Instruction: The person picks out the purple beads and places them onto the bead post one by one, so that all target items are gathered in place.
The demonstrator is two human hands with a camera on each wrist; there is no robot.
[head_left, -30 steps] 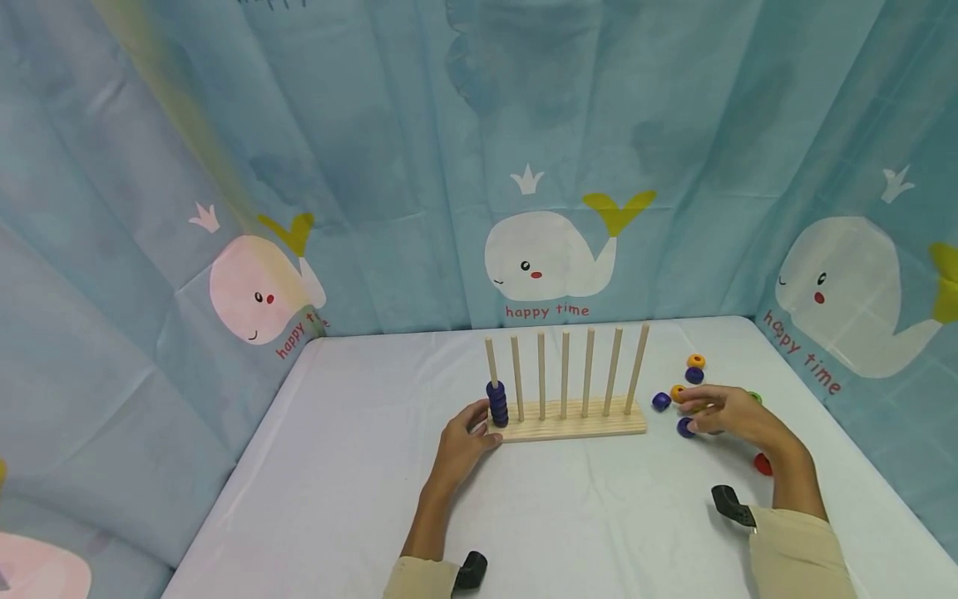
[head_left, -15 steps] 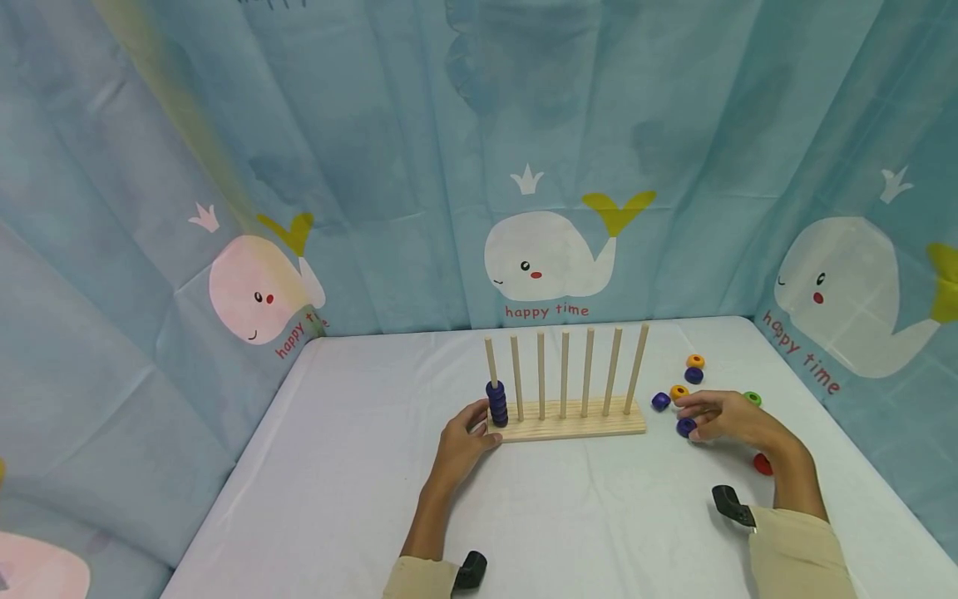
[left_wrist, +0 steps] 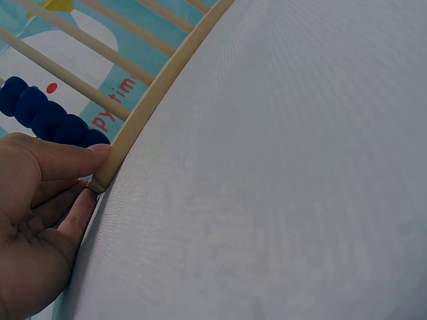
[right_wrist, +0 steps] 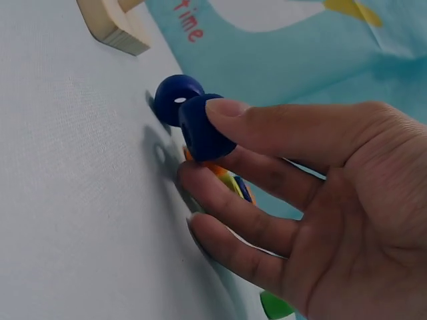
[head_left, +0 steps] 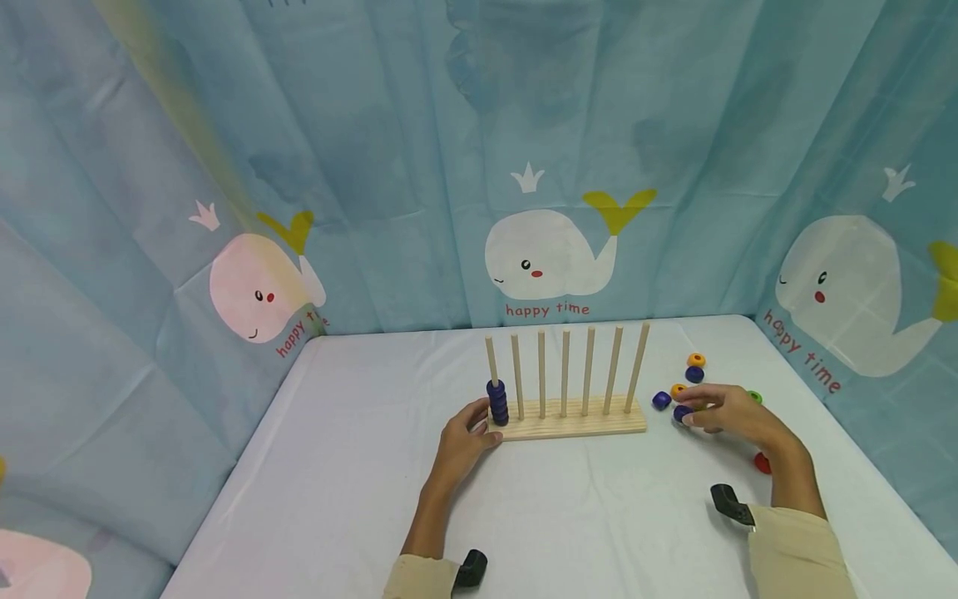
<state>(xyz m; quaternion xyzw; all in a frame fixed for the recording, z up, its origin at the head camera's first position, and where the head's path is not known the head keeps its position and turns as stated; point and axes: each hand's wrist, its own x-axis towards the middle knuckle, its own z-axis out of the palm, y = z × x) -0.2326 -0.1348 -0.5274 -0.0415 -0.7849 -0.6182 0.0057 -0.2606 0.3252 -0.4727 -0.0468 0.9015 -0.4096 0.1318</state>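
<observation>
1. At the left end of the wooden rack [head_left: 576, 426], the left hand [head_left: 458, 445] grips with thumb and fingers.
2. Right of it, the right hand [head_left: 737, 412] pinches a blue bead [right_wrist: 207, 133] — probably the pick-up step.
3. Threading next would call for aligning that hole with the leftmost peg [head_left: 491, 359] — above the blue stack [head_left: 497, 403].
4. Loose beads [head_left: 662, 401] lie around.

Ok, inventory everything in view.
Table: one, white, foreground.
Curtains: count unclear, blue, behind table.
Rack: one, pale wood, on table.
Pegs: seven, pale wood, on rack.
Stacked beads: five, blue, leftmost peg.
Loose beads: two blue, two orange, one each green, red, yellow; right of rack.
Held bead: one, blue, right hand.
Sleeves: two, beige, head view's bottom.
Wrist devices: two, black, beside sleeves.
Left hand: one, gripping rack's left end.
Right hand: one, pinching held bead.
</observation>
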